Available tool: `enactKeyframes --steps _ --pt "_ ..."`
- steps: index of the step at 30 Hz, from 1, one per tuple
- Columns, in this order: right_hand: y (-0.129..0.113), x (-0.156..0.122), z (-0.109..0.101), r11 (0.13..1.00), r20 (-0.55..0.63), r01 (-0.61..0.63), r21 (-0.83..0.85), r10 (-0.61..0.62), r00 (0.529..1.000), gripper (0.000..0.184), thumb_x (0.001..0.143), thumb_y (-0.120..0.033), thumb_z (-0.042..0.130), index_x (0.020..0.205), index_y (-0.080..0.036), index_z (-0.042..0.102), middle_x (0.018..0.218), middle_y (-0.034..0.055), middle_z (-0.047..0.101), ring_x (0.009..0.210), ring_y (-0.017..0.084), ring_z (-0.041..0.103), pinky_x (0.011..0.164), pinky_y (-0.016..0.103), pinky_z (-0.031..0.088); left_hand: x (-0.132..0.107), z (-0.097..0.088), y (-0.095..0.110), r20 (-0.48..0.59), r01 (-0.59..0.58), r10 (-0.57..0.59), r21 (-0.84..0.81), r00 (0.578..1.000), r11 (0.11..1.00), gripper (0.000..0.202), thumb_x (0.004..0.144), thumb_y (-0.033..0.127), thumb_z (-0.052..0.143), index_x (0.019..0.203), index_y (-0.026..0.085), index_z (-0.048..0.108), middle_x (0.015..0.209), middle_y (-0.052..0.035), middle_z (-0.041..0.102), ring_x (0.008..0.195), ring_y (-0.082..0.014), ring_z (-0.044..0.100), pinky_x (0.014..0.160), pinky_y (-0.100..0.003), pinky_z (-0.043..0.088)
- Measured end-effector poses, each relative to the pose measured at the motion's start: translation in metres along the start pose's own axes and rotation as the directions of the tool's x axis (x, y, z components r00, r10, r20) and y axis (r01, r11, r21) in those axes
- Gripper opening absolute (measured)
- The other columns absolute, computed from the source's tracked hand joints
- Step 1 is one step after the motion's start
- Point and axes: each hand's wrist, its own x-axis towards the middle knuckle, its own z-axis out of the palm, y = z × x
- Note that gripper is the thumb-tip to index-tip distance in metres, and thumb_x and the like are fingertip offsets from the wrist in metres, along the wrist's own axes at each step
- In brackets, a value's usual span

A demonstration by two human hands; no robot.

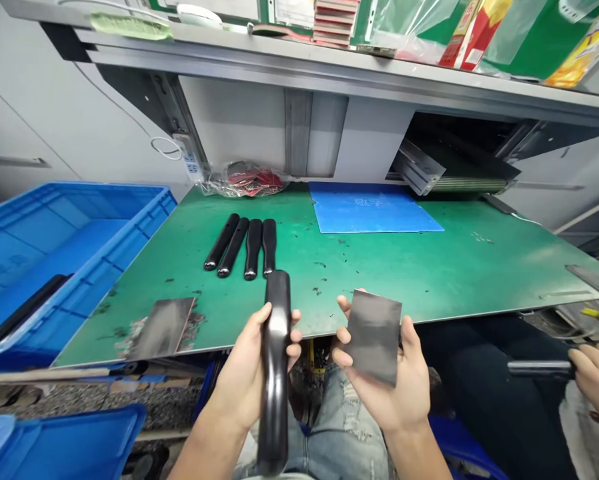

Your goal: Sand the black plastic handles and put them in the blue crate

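My left hand point(249, 367) is wrapped round a long glossy black handle-like tube point(275, 373), held nearly upright at the table's front edge. In my right hand point(397, 393) lies a thin dark grey rectangular pad point(375, 337), gripped between the thumb on one side and the fingers on the other. The pad and the tube are apart. Several similar black tubes point(253, 247) lie side by side on the green table point(379, 267), beyond my left hand. A second dark pad point(164, 327) rests at the front left corner, with dark crumbs round it.
At the left stands a blue crate point(144, 233) with a black piece inside. A blue sheet point(374, 210) and a plastic bag of red pieces point(254, 179) lie at the back, under a shelf point(279, 67). At right, a co-worker's hand point(597, 373) holds a dark tube.
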Motion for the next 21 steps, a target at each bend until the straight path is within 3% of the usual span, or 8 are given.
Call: enactKeyframes --steps 3,7,9,11,13,16,18,21 --pt "0.003 -0.002 -0.002 1.0 -0.029 -0.002 0.025 0.003 1.0 0.05 0.098 -0.06 0.045 0.14 -0.034 0.053 0.15 0.0118 0.047 0.091 0.023 0.06 0.068 0.034 0.049 0.001 0.001 -0.007 -0.046 -0.06 0.068 0.158 0.997 0.986 0.037 0.104 0.032 0.046 0.113 0.002 0.065 0.086 -0.0143 0.067 0.068 -0.015 0.065 0.066 -0.025 0.06" --pt "0.009 -0.011 -0.005 0.994 -0.128 0.07 -0.088 -0.081 0.989 0.048 0.097 -0.058 0.05 0.14 -0.037 0.054 0.141 0.0091 0.055 0.096 0.025 0.06 0.074 0.039 0.054 -0.002 -0.003 -0.011 0.004 0.052 -0.054 0.183 0.999 0.982 0.054 0.105 0.045 0.035 0.112 0.0 0.066 0.067 -0.0093 0.06 0.048 -0.0104 0.055 0.044 -0.017 0.047" --pt "0.014 -0.014 -0.005 0.988 -0.164 0.091 -0.127 -0.111 0.98 0.05 0.095 -0.061 0.053 0.14 -0.038 0.054 0.135 0.0087 0.06 0.097 0.026 0.061 0.076 0.04 0.056 -0.004 -0.006 -0.011 0.07 0.066 -0.074 0.117 0.995 0.991 0.041 0.105 0.037 0.041 0.109 0.003 0.065 0.07 -0.0083 0.06 0.047 -0.0083 0.053 0.042 -0.015 0.044" --pt "0.018 -0.017 -0.002 0.988 -0.186 0.084 -0.129 -0.107 0.977 0.051 0.093 -0.062 0.055 0.139 -0.038 0.056 0.13 0.0087 0.062 0.094 0.026 0.062 0.074 0.04 0.057 -0.004 -0.01 -0.012 0.093 -0.008 0.003 0.055 0.996 0.998 0.02 0.1 0.018 0.053 0.116 0.01 0.063 0.084 -0.0082 0.065 0.055 -0.0079 0.058 0.047 -0.013 0.048" --pt "0.024 -0.018 -0.001 0.99 -0.199 0.066 -0.125 -0.09 0.976 0.052 0.091 -0.061 0.057 0.138 -0.039 0.057 0.128 0.0082 0.064 0.09 0.025 0.063 0.07 0.039 0.057 -0.004 -0.013 -0.013 0.096 -0.065 0.063 0.025 0.993 0.998 0.035 0.093 0.006 0.059 0.126 0.017 0.058 0.095 -0.0063 0.066 0.06 -0.0079 0.061 0.048 -0.013 0.05" --pt "0.033 -0.02 -0.006 0.969 -0.209 0.082 -0.235 -0.133 0.969 0.051 0.092 -0.058 0.058 0.139 -0.04 0.055 0.132 0.0054 0.062 0.088 0.022 0.064 0.069 0.036 0.057 0.0 -0.015 -0.015 0.092 -0.032 0.035 -0.035 0.995 0.999 0.044 0.09 0.001 0.06 0.132 0.015 0.056 0.096 -0.0063 0.065 0.061 -0.0074 0.061 0.048 -0.012 0.05" --pt "0.041 -0.024 -0.015 0.881 -0.165 0.172 -0.441 -0.269 0.949 0.05 0.093 -0.058 0.058 0.14 -0.041 0.055 0.14 0.0023 0.058 0.097 0.021 0.064 0.077 0.035 0.057 0.003 -0.015 -0.016 0.077 -0.009 0.017 -0.102 0.997 0.995 0.043 0.089 0.0 0.061 0.13 0.012 0.057 0.095 -0.0064 0.064 0.063 -0.0075 0.061 0.051 -0.013 0.051" --pt "0.05 -0.033 -0.031 0.504 0.111 0.345 -0.792 -0.437 0.893 0.057 0.087 -0.068 0.063 0.133 -0.036 0.062 0.144 0.0042 0.056 0.118 0.029 0.059 0.092 0.043 0.054 0.006 -0.014 -0.02 0.055 0.012 -0.006 -0.109 0.998 0.994 0.051 0.085 0.001 0.066 0.133 0.016 0.059 0.093 -0.005 0.063 0.068 -0.0081 0.061 0.055 -0.014 0.049"
